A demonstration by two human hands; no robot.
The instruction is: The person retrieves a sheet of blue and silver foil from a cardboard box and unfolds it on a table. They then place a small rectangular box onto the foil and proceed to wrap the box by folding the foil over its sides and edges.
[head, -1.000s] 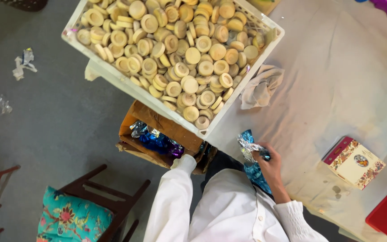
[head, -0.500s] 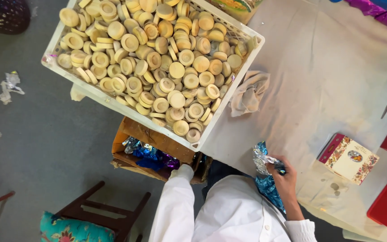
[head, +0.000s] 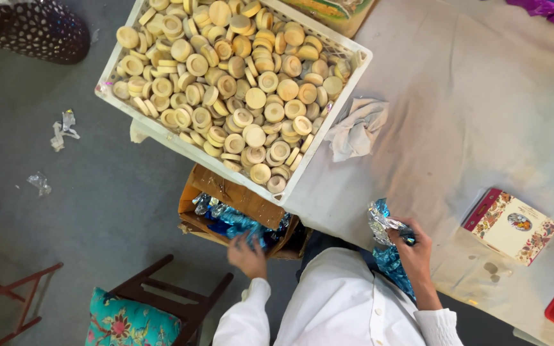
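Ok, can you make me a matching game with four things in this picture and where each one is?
Things:
1. Wooden discs
2. Crumpled cloth
3. Shiny blue foil
4. Flowery box

Places:
A. In the right hand
B. On the table cover, far right
C. Piled in the white crate
D. On the table beside the crate

Pairs: 1-C, 2-D, 3-A, 4-B
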